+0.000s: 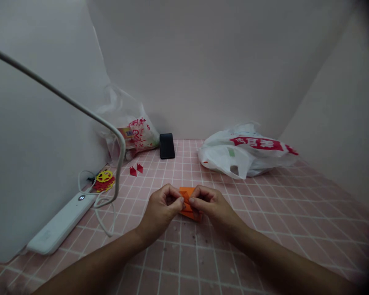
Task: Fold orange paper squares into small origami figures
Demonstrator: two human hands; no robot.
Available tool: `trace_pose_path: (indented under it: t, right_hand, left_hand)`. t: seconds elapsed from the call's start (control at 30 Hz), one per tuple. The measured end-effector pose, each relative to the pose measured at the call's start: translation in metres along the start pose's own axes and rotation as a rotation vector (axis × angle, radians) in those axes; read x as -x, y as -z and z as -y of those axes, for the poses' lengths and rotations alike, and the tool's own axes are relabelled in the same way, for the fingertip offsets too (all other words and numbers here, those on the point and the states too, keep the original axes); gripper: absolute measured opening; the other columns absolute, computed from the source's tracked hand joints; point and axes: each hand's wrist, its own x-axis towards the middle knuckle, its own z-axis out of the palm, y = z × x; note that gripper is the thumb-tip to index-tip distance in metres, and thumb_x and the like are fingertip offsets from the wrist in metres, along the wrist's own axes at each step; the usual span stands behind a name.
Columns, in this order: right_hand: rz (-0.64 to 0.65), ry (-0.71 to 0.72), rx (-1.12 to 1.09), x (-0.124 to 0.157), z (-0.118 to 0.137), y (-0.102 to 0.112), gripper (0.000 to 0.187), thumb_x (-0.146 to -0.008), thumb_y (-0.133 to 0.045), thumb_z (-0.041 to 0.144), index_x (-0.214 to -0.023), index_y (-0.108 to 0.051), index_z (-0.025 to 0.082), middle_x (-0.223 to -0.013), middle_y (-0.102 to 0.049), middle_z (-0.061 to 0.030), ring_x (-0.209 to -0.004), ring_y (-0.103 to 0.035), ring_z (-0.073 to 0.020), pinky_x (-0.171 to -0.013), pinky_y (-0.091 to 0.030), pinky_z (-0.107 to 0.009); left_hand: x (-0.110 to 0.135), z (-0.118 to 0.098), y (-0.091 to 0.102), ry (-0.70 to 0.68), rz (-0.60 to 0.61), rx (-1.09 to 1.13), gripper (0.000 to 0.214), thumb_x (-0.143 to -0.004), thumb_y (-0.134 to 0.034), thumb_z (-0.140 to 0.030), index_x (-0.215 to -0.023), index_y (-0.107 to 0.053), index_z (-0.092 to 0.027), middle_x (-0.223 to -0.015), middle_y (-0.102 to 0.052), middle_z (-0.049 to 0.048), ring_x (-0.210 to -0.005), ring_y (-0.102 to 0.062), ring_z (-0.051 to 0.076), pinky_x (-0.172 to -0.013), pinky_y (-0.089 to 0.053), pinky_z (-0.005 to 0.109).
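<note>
A piece of folded orange paper [187, 191] is between my two hands, over the middle of the pink checked tabletop. My left hand [163, 207] pinches its left side between thumb and forefinger. On the right side, my right hand [209, 205] pinches the paper the same way, with the fingertips of both hands close together. Creased flaps of the paper show above and below the fingertips; the part under them is hidden.
Two small red folded paper pieces [136, 169] lie beyond my left hand, near yellow and red cut-outs [104, 180]. A white lamp base [61, 223] with a cable stands left. Behind are a black phone [167, 146], a clear bag [132, 133] and a white plastic bag [227, 155].
</note>
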Motion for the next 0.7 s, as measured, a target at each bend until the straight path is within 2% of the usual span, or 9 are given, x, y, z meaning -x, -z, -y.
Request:
trace_pose_path:
  t: [0.27, 0.7]
  right_hand:
    - [0.029, 0.01, 0.038, -0.0004, -0.0037, 0.0023, 0.033, -0.075, -0.076, 0.042, -0.066, -0.056, 0.017, -0.055, -0.056, 0.0043, -0.049, -0.047, -0.0075, -0.049, -0.036, -0.021]
    - [0.043, -0.007, 0.119, -0.0034, -0.0098, 0.0058, 0.037, -0.074, -0.075, 0.05, -0.067, -0.058, 0.017, -0.056, -0.055, 0.0035, -0.049, -0.045, -0.0083, -0.046, -0.033, -0.022]
  left_hand:
    - [-0.001, 0.0015, 0.0005, 0.012, -0.011, -0.034, 0.012, -0.073, -0.063, -0.026, -0.07, -0.055, -0.018, -0.068, -0.064, 0.0016, -0.064, -0.062, 0.017, -0.063, -0.05, 0.032]
    - [-0.0017, 0.001, 0.0014, -0.022, -0.051, -0.059, 0.011, -0.073, -0.065, -0.022, -0.068, -0.056, -0.018, -0.066, -0.062, -0.0004, -0.062, -0.059, 0.014, -0.061, -0.047, 0.027]
